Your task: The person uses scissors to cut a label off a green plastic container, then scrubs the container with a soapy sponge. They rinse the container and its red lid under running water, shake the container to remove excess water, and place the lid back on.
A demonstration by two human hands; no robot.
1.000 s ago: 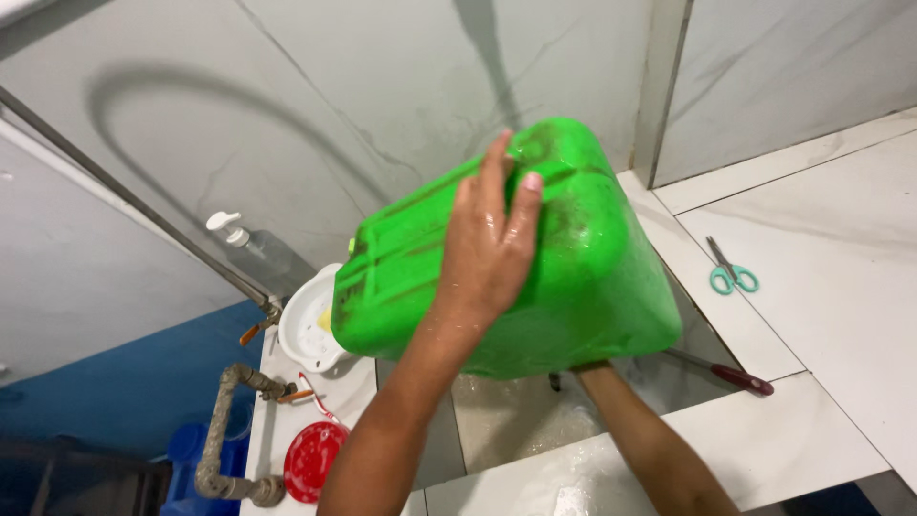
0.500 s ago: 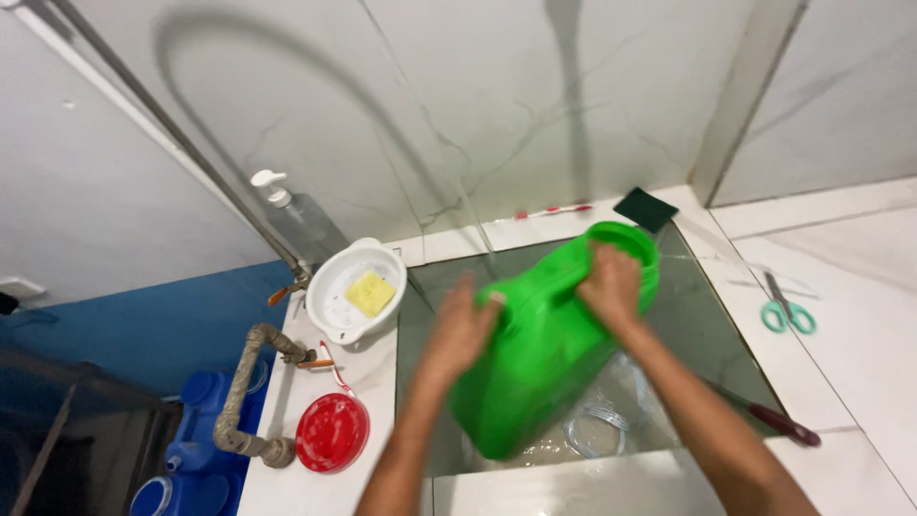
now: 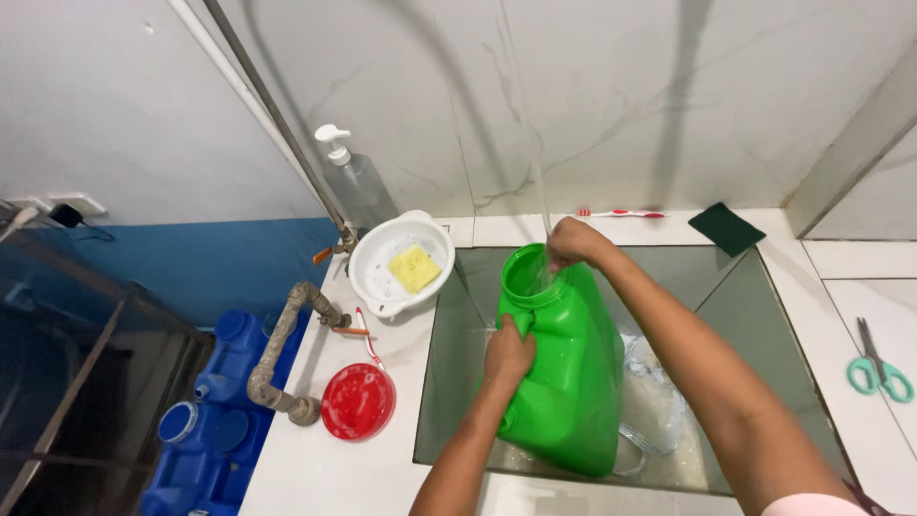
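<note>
A bright green plastic jerrycan (image 3: pixel 565 382) stands upright in the tiled sink (image 3: pixel 458 382). My left hand (image 3: pixel 508 350) grips its handle just below the wide open mouth. My right hand (image 3: pixel 571 241) rests on the far rim of that mouth, fingers curled over the edge. A thin stream of water (image 3: pixel 535 182) falls from above into the opening.
A red lid (image 3: pixel 358 401) lies on the counter left of the sink. Behind it sit a white bowl (image 3: pixel 377 282) holding a yellow sponge (image 3: pixel 414 268), a soap pump bottle (image 3: pixel 355 180), a toothbrush (image 3: pixel 621 214) and a dark scouring pad (image 3: pixel 726 228). Green scissors (image 3: pixel 874 366) lie at the right. Blue jerrycans (image 3: pixel 215 411) stand below left.
The green jerrycan went from held up and tilted to standing upright in the sink. My left hand moved from its side to the handle, and my right hand now holds the mouth rim.
</note>
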